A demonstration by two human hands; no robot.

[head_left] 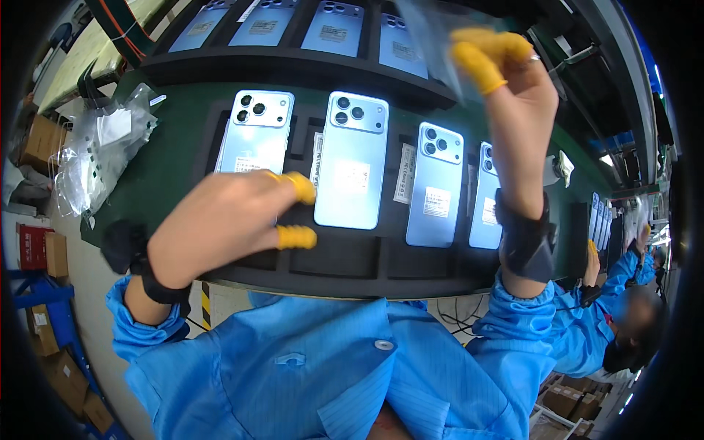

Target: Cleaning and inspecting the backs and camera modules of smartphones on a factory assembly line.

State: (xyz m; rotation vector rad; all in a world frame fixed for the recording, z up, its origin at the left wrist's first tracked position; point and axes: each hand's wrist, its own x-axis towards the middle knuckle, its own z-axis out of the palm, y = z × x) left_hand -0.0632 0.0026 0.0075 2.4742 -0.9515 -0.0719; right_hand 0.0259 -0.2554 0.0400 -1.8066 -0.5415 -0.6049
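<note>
My left hand (pixel 227 220), with yellow finger cots, covers the lower part of the leftmost light-blue smartphone (pixel 253 143) in a black foam tray (pixel 334 258). Its thumb and forefinger are apart, with nothing visible between them. The fingertips point at the lower left edge of a second smartphone (pixel 352 165), which lies back up. My right hand (pixel 517 88), also in yellow cots, is raised and pinches a blurred clear plastic bag (pixel 433 37). To the right in the tray lie two more phones, one smartphone (pixel 438 187) and another smartphone (pixel 485 202) partly behind my wrist.
Behind stands a second black tray (pixel 293 72) with several blue phones. A heap of clear plastic bags (pixel 110 147) lies on the green tabletop (pixel 172 154) at left. At far right a co-worker's blue sleeve (pixel 579 341) shows. Cartons (pixel 66 374) stand at lower left.
</note>
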